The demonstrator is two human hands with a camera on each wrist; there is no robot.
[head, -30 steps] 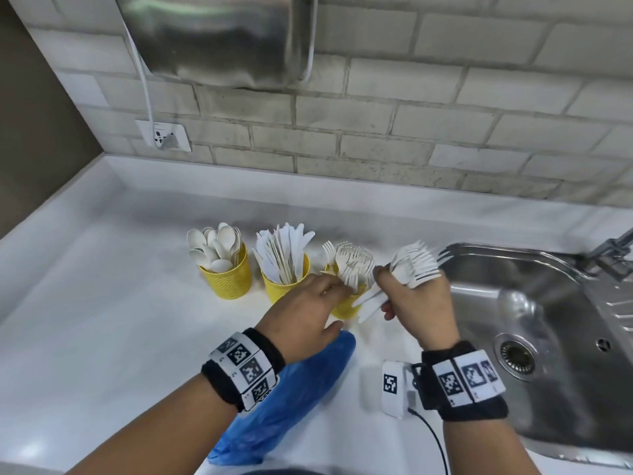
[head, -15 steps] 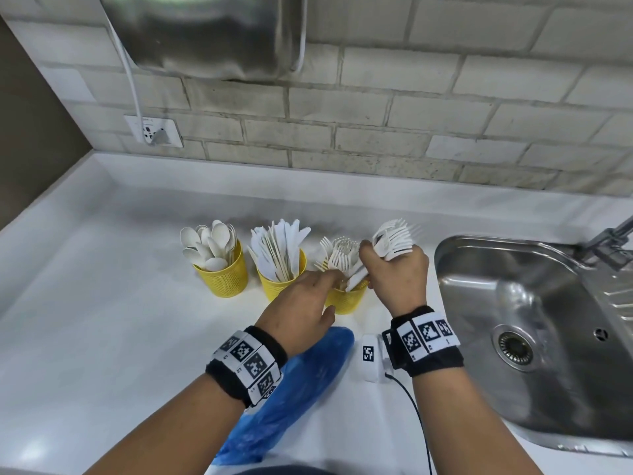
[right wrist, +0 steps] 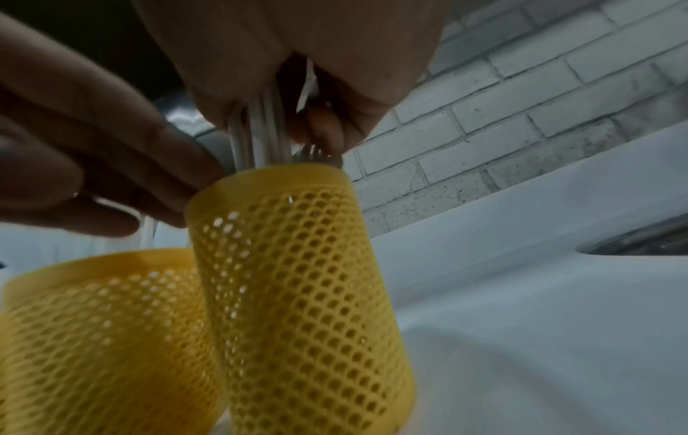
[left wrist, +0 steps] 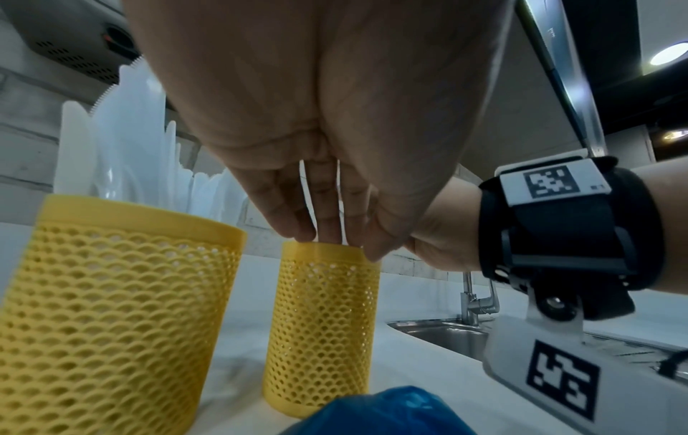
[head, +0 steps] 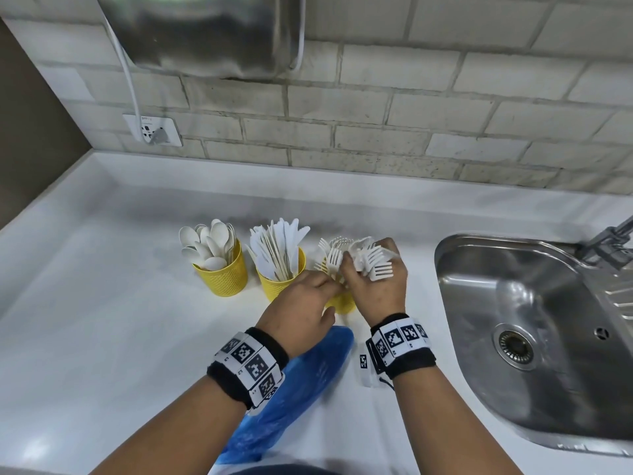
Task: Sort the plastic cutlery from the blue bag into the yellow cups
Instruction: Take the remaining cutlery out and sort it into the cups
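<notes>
Three yellow mesh cups stand in a row: the spoon cup (head: 221, 275), the knife cup (head: 279, 281) and the fork cup (head: 340, 305), which is partly hidden by my hands. My right hand (head: 375, 286) grips a bundle of white forks (head: 371, 260) just above the fork cup (right wrist: 297, 279), and the fork handles (right wrist: 260, 132) reach down to its rim. My left hand (head: 325, 287) rests straight fingertips (left wrist: 297, 232) on the rim of the same cup (left wrist: 320, 323). The blue bag (head: 294, 389) lies flat under my left wrist.
A steel sink (head: 534, 337) with a tap (head: 613, 238) lies to the right. A brick wall with a socket (head: 152, 130) and a steel dispenser (head: 212, 32) stands behind the white counter (head: 85, 320). A small white tagged device (head: 364, 366) hangs by my right wrist.
My right hand has carried the fork bundle left and down, from beside the sink to over the fork cup. My left hand has stayed at the cup's rim.
</notes>
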